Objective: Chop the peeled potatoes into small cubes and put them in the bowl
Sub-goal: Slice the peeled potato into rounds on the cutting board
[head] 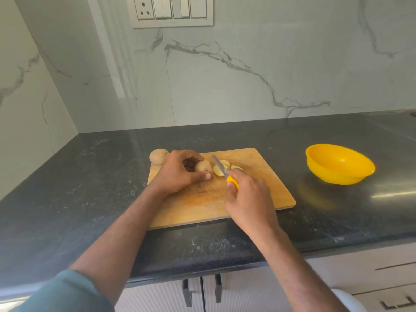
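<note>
A wooden cutting board [258, 194] lies on the dark counter. My left hand [180, 172] grips a part-cut potato [202, 165] on the board's far left. My right hand [247, 199] holds a knife by its yellow handle [233, 181], and the blade [218, 165] points away from me, just right of the potato. Several pale potato slices [219, 171] lie flat around the blade. A whole potato [158, 156] sits at the board's far left corner. The yellow bowl [337, 164] stands on the counter to the right of the board, and I see nothing in it.
The dark stone counter [90, 188] runs to a marble wall behind and to the left. A switch panel [172, 11] is high on the back wall. Cabinet doors with dark handles [202, 291] are below the counter's front edge.
</note>
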Available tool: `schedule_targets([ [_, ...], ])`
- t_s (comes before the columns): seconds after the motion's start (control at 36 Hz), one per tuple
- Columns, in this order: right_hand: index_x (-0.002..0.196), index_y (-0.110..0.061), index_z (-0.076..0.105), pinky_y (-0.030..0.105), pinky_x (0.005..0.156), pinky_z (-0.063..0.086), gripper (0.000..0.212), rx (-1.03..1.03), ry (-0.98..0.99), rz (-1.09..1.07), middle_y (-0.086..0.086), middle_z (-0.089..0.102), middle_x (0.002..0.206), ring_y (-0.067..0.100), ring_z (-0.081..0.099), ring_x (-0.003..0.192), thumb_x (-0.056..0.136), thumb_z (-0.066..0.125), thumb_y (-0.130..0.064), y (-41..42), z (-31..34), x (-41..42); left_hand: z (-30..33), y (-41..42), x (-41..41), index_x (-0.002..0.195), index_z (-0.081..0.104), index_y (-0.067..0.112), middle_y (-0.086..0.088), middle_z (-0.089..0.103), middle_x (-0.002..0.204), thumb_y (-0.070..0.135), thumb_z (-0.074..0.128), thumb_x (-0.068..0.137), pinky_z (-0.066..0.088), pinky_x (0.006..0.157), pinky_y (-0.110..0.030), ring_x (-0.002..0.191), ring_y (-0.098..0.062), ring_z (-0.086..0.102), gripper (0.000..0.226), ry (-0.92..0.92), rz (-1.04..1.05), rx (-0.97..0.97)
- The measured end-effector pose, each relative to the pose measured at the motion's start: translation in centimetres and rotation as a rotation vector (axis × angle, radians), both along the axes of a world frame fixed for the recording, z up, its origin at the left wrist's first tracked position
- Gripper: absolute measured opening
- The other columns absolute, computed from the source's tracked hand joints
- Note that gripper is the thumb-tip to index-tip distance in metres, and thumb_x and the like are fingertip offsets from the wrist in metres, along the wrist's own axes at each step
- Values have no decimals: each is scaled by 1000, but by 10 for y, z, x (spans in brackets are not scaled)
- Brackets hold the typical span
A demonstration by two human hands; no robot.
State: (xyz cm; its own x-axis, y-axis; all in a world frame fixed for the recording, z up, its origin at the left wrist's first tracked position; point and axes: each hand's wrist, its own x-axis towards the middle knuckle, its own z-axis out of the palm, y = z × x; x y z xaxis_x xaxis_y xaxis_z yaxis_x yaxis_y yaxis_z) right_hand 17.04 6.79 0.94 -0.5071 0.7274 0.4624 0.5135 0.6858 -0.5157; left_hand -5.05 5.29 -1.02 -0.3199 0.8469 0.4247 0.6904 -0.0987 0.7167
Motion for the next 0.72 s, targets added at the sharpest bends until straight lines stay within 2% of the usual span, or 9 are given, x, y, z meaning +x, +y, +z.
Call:
schedule_targets([
  [0.08,133,-17,61,39,80,53,37,42,25,-6,4,74,108,27,66,96,97,54,-13,-1,2,-14,2,-2,2,108,77,12,5,76,94,43,88,66,62,81,-35,87,-10,72,54,17,12,-1],
  [0.19,133,-16,61,42,80,55,37,74,15,-3,7,75,102,30,68,94,96,54,-14,2,4,-31,3,-2,4,94,78,13,0,76,84,27,97,67,60,78,-40,79,-20,72,36,-7,28,11],
  [0.25,133,-17,60,41,78,54,36,76,-7,-1,8,74,100,31,68,92,97,54,-16,4,3,-36,3,-1,3,91,76,13,-1,76,82,23,98,64,61,78,-40,79,-21,72,36,-46,37,19],
  [0.36,134,-16,58,37,74,53,36,86,-24,-2,9,74,100,30,68,92,98,54,-18,7,0,-40,2,-1,3,92,77,10,-1,76,83,29,99,62,61,77,-38,79,-17,72,42,-25,54,21],
  [0.53,136,-17,58,35,77,53,39,89,-26,-9,8,74,103,28,69,94,98,55,-17,9,-3,-40,3,-2,5,94,79,11,2,76,85,23,95,69,61,75,-35,80,-11,71,32,46,46,42],
  [0.72,136,-16,58,33,76,52,39,103,-24,-1,8,74,102,26,69,92,98,55,-16,9,-1,-39,1,-1,3,96,79,10,2,74,87,38,93,64,61,76,-38,82,-12,71,44,60,48,51],
])
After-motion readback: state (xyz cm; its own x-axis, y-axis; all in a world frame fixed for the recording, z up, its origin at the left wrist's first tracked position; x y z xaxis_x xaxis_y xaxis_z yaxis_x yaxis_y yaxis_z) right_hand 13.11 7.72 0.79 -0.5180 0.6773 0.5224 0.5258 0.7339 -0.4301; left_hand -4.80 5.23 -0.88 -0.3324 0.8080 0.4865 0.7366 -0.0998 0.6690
